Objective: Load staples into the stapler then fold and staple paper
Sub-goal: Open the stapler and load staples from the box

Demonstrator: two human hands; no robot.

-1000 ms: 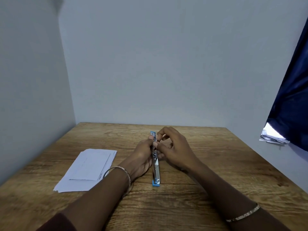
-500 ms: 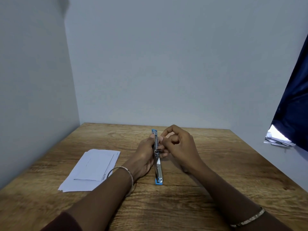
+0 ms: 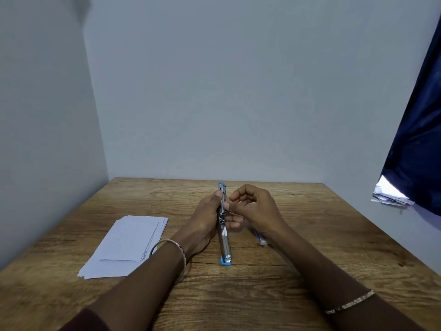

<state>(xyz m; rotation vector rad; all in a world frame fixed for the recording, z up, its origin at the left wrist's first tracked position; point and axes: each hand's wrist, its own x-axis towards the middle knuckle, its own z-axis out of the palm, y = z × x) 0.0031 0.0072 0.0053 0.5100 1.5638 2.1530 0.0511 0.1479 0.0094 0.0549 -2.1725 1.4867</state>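
A long stapler (image 3: pixel 225 244), metal with blue ends, lies opened out flat on the wooden table (image 3: pixel 298 247), pointing away from me. My left hand (image 3: pixel 207 220) grips its far half from the left side. My right hand (image 3: pixel 256 209) hovers just right of the stapler with fingertips pinched together on something small and thin, possibly staples; too small to tell. A stack of white paper (image 3: pixel 126 244) lies to the left of my left forearm.
A small blue and white item (image 3: pixel 259 237), perhaps a staple box, lies on the table under my right wrist. Walls close off the left and back. A dark blue curtain (image 3: pixel 415 144) and loose papers (image 3: pixel 391 197) are at the right.
My right hand has pulled slightly right, away from the stapler, uncovering the small blue and white item beneath my wrist. The left hand keeps its grip on the stapler.
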